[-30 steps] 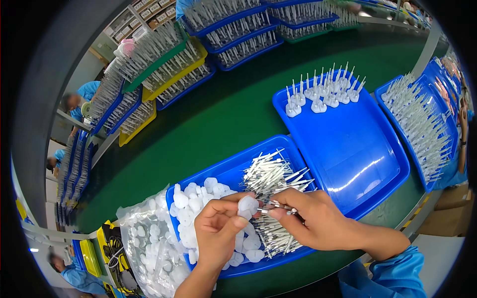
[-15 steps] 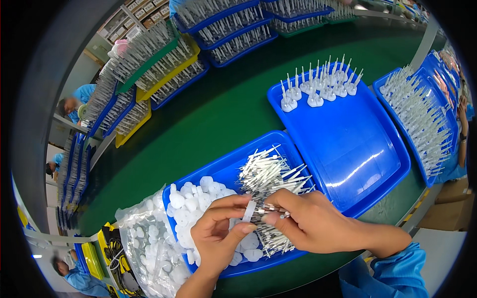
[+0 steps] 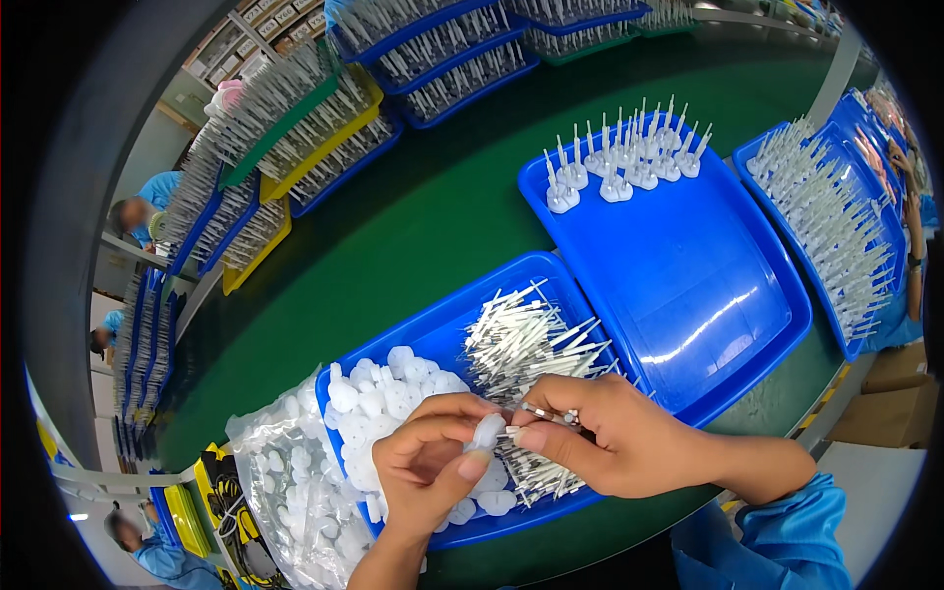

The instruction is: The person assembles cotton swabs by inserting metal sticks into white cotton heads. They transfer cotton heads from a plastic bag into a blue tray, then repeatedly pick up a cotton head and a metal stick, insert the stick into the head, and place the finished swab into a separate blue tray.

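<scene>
Between the thumb and fingers of my left hand (image 3: 418, 467) is a white plastic disc (image 3: 484, 433), tilted. My right hand (image 3: 629, 447) is closed on several thin rods (image 3: 547, 413) with metallic and white parts. One rod tip points at the disc; I cannot tell whether it touches. Both hands hover over a blue tray (image 3: 418, 342). In its left part lies a pile of white plastic discs (image 3: 388, 395), some under my left hand. A heap of loose white rods (image 3: 516, 334) fills its right part, partly hidden by my right hand.
A second blue tray (image 3: 678, 295) holds several upright rods on white bases (image 3: 615, 182) at its far end. A full tray of such pieces (image 3: 821, 226) stands at the right. Stacked filled trays (image 3: 295, 147) line the far left. A clear bag of discs (image 3: 300, 492) lies left.
The disc in my left hand has turned from nearly edge-on to showing more of its face. My right-hand fingers have shifted on the rods. The whole view has moved slightly.
</scene>
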The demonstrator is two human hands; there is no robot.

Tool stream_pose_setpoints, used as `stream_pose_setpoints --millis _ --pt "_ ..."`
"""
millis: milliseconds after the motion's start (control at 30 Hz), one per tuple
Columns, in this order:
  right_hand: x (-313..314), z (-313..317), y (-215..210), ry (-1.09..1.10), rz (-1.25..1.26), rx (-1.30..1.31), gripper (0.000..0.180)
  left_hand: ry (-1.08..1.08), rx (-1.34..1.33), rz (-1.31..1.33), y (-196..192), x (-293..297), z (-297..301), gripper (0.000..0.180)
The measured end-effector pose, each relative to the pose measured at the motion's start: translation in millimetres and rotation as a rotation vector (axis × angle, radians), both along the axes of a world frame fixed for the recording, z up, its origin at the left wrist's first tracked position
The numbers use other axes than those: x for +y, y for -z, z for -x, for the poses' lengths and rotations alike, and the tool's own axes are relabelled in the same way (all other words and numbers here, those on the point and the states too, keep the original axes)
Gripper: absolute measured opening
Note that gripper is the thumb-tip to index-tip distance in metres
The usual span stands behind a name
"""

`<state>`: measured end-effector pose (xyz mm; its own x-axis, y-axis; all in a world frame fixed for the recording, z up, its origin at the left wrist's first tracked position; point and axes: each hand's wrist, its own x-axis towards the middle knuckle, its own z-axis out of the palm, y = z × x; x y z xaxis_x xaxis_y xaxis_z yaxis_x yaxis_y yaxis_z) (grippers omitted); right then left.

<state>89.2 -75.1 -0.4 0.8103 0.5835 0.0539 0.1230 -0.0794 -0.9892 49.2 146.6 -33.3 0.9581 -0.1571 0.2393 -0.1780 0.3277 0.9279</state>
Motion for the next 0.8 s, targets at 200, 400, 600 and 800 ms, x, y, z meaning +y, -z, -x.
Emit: stream_pose_setpoints --millis 200,400,600,800 --pt "4 10 5 0.154 0.203 -0.341 0.013 0.007 0.044 -0.018 0 -1 1 0.028" --pt "5 13 11 0.212 0.268 -0.546 0.025 -0.021 0.003 -0.123 3 -3 4 0.033" --pt "2 10 11 0.154 0.263 -0.536 0.026 -0.017 0.001 -0.220 -2 -3 4 0.033" --pt "4 4 14 0.114 0.235 -0.531 0.027 -0.089 -0.102 -0.312 -3 -3 0 0.031"
